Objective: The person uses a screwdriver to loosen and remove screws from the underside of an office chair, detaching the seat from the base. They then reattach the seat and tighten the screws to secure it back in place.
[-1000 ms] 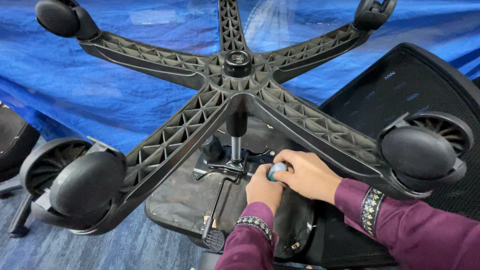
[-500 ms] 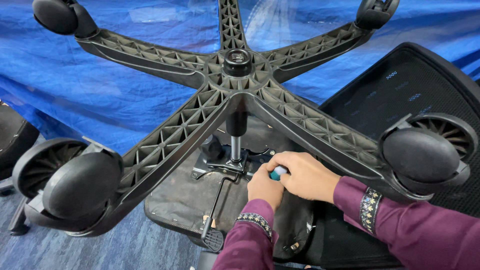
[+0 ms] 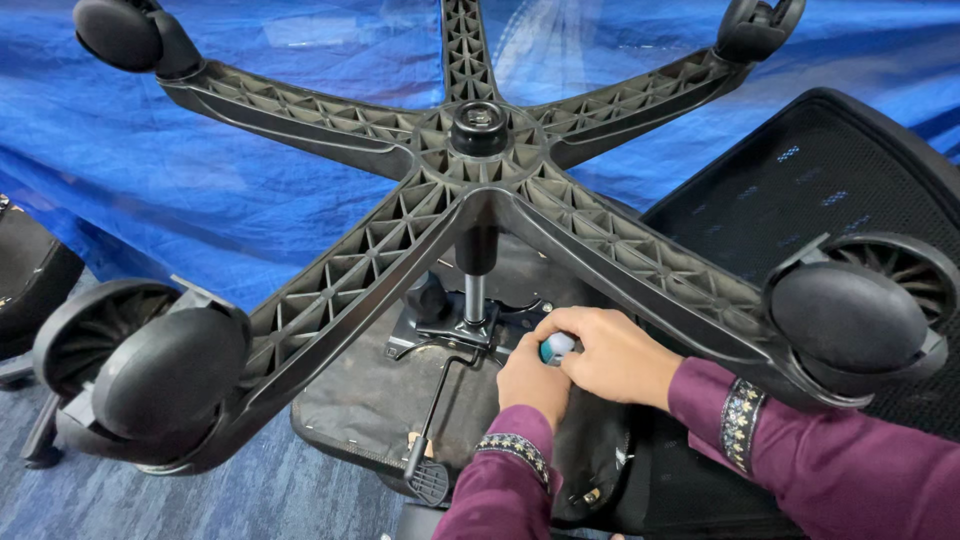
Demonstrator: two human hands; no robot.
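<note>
An office chair lies upside down, its black five-star base [image 3: 470, 190] with casters pointing up at me. Below the hub, the gas cylinder [image 3: 476, 285] runs down to the metal mechanism plate [image 3: 440, 325] on the underside of the seat [image 3: 360, 400]. Both my hands meet just right of that plate. My right hand [image 3: 610, 355] and my left hand [image 3: 530, 380] are closed together around a small tool with a teal and white handle [image 3: 556, 348]. Its tip is hidden by my fingers. Both sleeves are maroon with patterned cuffs.
A black lever with a paddle end [image 3: 428, 470] sticks out from the mechanism toward me. Large casters sit at the left [image 3: 165, 375] and right [image 3: 850, 315]. The mesh backrest [image 3: 800, 190] lies at the right. A blue tarp [image 3: 200, 180] covers the floor; a dark object [image 3: 30, 270] is at the left edge.
My hands stay on the tool beside the mechanism plate, shifting only slightly. The view has drifted a little; the chair has not moved.
</note>
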